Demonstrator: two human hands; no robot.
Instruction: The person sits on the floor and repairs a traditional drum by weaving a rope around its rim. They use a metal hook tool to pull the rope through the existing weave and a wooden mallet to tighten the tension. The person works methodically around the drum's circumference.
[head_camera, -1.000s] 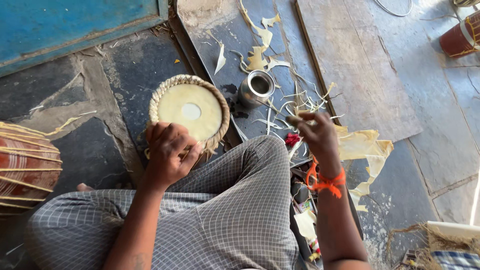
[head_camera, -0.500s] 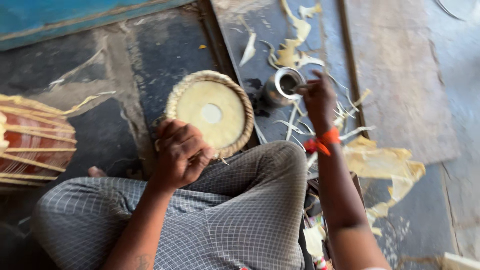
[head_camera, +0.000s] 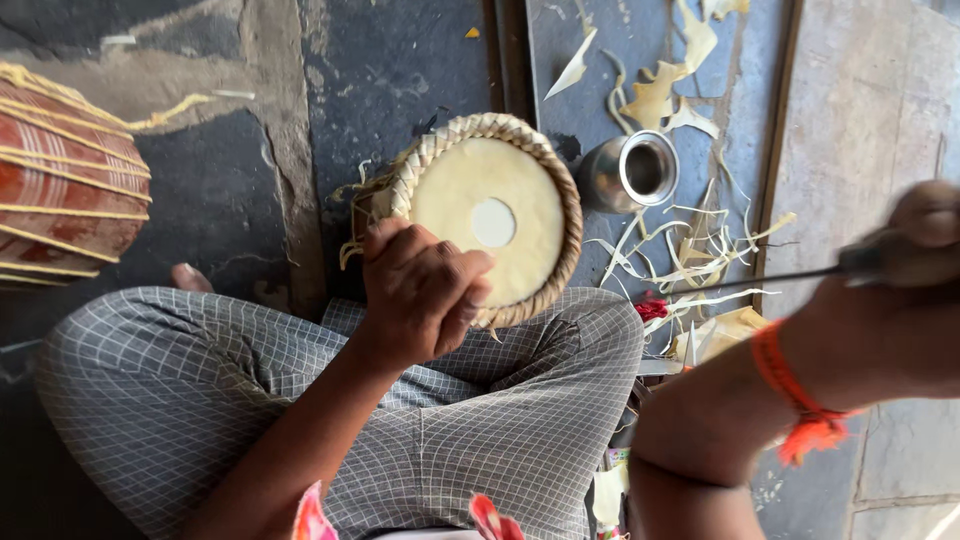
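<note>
Since half a second ago your right hand (head_camera: 900, 290) has swung out from beside the steel cup (head_camera: 632, 172) toward the right edge, now blurred, fist wrapped round a thin dark tool (head_camera: 770, 277). Your left hand (head_camera: 420, 290) has stayed put, fingers curled over the near rim of the drum head (head_camera: 490, 215), which rests against your knee. Its woven edging looks complete around most of the rim; loose strips hang at the left, so trimming seems left. Hide offcuts (head_camera: 690, 245) litter the floor.
</note>
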